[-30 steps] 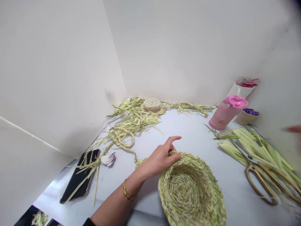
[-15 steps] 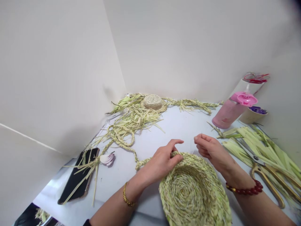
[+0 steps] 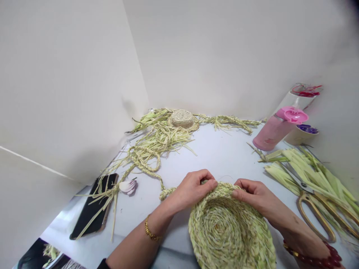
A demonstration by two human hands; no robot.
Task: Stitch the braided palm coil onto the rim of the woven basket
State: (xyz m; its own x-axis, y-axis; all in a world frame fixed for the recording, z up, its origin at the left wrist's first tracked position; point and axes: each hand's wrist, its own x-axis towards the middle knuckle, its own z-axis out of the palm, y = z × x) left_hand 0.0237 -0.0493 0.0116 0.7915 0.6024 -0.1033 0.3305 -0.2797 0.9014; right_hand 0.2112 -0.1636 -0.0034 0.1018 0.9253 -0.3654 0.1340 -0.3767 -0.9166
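A round basket (image 3: pixel 224 228), coiled from pale green braided husk, is tilted toward me at the front of the table, its hollow facing up. My left hand (image 3: pixel 196 188) pinches the far rim, thumb inside and fingers behind. To its right, my right hand (image 3: pixel 254 194) also pinches the rim between thumb and bent fingers. A thin thread faintly shows above the rim; whether a needle is held cannot be seen. From the rim under my left hand, a husk braid (image 3: pixel 143 164) runs left and back in loops across the table.
A black phone (image 3: pixel 94 209) lies left under loose braid ends, beside a white-purple clip-like piece (image 3: pixel 128 186). At the back sits a small woven hat (image 3: pixel 182 118) among husk strips. On the right are a pink bottle (image 3: pixel 272 130), scissors (image 3: pixel 311 198), husks (image 3: pixel 305 166) and two containers.
My right hand has come down from above the rim and now grips it. The left index finger, raised before, has folded down onto the rim.
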